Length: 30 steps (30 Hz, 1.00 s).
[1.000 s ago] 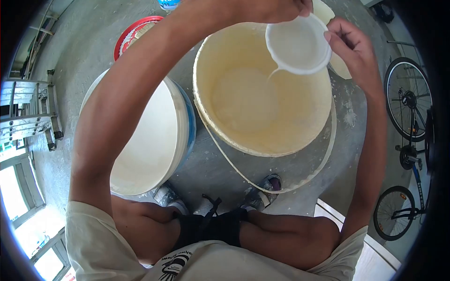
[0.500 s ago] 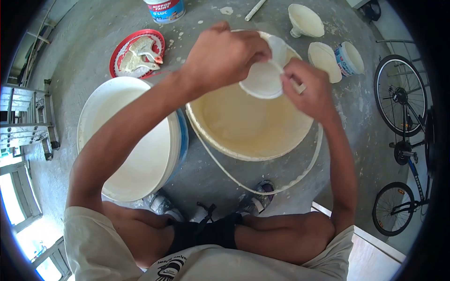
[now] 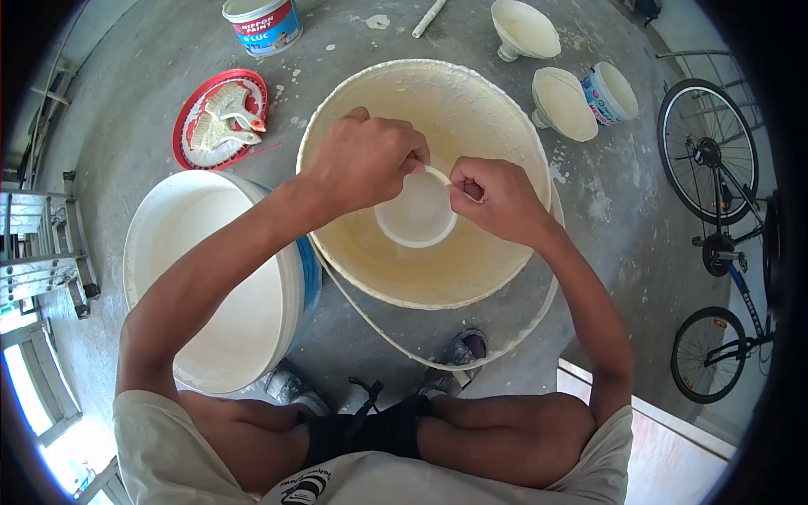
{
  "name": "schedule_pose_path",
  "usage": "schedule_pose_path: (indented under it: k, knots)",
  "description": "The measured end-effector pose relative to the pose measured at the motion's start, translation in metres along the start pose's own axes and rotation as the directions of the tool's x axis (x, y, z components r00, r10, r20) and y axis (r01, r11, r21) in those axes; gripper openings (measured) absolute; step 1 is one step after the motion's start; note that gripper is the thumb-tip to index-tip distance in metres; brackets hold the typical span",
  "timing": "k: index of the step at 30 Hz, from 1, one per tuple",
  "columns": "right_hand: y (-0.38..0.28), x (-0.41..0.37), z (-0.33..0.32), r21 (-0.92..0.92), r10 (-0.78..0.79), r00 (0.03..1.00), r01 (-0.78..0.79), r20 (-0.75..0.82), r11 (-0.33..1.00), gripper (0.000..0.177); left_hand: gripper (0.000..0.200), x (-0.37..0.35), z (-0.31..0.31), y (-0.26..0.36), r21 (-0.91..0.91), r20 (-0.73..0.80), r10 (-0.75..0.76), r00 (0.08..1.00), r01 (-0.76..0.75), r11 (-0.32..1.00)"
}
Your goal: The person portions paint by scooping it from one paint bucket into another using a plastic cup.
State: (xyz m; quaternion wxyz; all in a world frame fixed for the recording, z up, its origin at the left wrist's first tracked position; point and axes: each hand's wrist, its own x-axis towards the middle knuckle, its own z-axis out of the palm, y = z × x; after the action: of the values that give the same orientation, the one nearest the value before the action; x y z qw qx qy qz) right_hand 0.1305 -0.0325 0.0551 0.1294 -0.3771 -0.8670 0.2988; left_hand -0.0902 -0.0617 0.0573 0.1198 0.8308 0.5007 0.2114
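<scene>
Over the wide cream-crusted bucket (image 3: pixel 480 101) hangs a small white bucket (image 3: pixel 416 223), its round mouth facing up at me. My left hand (image 3: pixel 370 160) pinches a thin white strip at its far edge, like a handle or rim. On the right side of that strip, my right hand (image 3: pixel 498 202) grips with thumb and curled fingers. A pale liquid or coating shows inside the wide bucket, whose wire handle (image 3: pixel 370 324) droops toward my feet. To the left stands a large white bucket (image 3: pixel 210 349) with a blue outside, partly covered by my left forearm.
Two scrapers (image 3: pixel 225 122) lie on a red-rimmed lid (image 3: pixel 179 126). A paint tub (image 3: pixel 268 29) stands far left. Far right are two cream-coated funnel-like pieces (image 3: pixel 526 29) and a small blue-white tub (image 3: pixel 610 93). A bicycle (image 3: pixel 715 236) is at right, a ladder (image 3: pixel 42 244) at left.
Both hands have brought the small white bucket nearer to me and leftward, from the wide bucket's far rim to over its middle. The view has shifted slightly.
</scene>
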Motion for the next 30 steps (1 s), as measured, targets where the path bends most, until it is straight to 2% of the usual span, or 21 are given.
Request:
schedule_pose_path:
  k: [2,4,5,7,8,10,11,13,14,16,17,19,24,30]
  knots:
    - [-0.004,-0.001,-0.001,0.037,0.011,0.999,-0.012,0.037,0.999,0.015,0.006,-0.003,-0.005,0.002,-0.015,0.026,-0.015,1.000,0.016,1.000]
    - [-0.007,0.003,-0.009,0.173,0.052,0.985,-0.081,0.166,0.982,0.015,0.006,-0.002,-0.014,0.004,0.022,-0.015,0.024,1.000,-0.023,0.999]
    - [-0.009,0.007,-0.014,0.173,0.045,0.985,-0.075,0.167,0.982,0.015,0.006,-0.001,-0.020,0.004,0.027,-0.018,0.019,1.000,-0.019,0.999]
    - [-0.014,0.018,-0.030,0.344,-0.016,0.981,-0.052,0.194,0.937,0.016,0.007,0.004,-0.037,0.006,0.062,-0.072,0.030,0.997,-0.025,0.998]
    - [-0.020,0.022,-0.040,0.344,-0.020,0.980,-0.050,0.196,0.938,0.016,0.007,0.008,-0.046,0.008,0.063,-0.074,0.026,0.997,-0.022,0.998]
    - [-0.037,0.027,-0.061,0.284,-0.055,0.994,0.027,0.092,0.958,0.016,0.008,0.013,-0.066,0.015,0.060,-0.188,-0.009,0.982,0.020,0.998]
    - [-0.044,0.026,-0.069,0.285,-0.056,0.993,0.026,0.099,0.958,0.016,0.008,0.013,-0.075,0.021,0.058,-0.188,-0.015,0.982,0.027,0.998]
    - [-0.056,0.026,-0.080,0.147,-0.159,0.983,0.170,-0.087,0.974,0.014,0.010,0.010,-0.087,0.032,0.049,-0.335,0.009,0.942,0.008,0.999]
    - [-0.056,0.027,-0.078,0.146,-0.162,0.983,0.173,-0.082,0.974,0.014,0.010,0.009,-0.086,0.031,0.049,-0.338,0.005,0.941,0.013,0.999]
    - [-0.055,0.030,-0.074,-0.162,-0.406,0.888,0.377,-0.215,0.912,0.011,0.007,0.007,-0.078,0.027,0.170,-0.420,0.104,0.902,-0.035,0.985]
    - [-0.054,0.029,-0.069,-0.260,-0.413,0.889,0.358,-0.199,0.897,0.010,0.007,0.005,-0.070,0.024,0.177,-0.425,0.109,0.899,-0.036,0.984]
    - [-0.043,0.027,-0.054,-0.293,-0.440,0.877,0.376,-0.193,0.879,0.010,0.008,-0.001,-0.052,0.017,0.291,-0.428,0.191,0.883,-0.065,0.955]
    - [-0.032,0.019,-0.034,-0.352,-0.478,0.853,0.390,-0.210,0.851,0.010,0.009,-0.012,-0.041,0.015,0.309,-0.355,0.208,0.912,-0.095,0.946]
    - [-0.024,0.011,-0.025,-0.454,-0.515,0.832,0.384,-0.208,0.804,0.010,0.009,-0.017,-0.037,0.013,0.342,-0.292,0.297,0.909,-0.190,0.920]
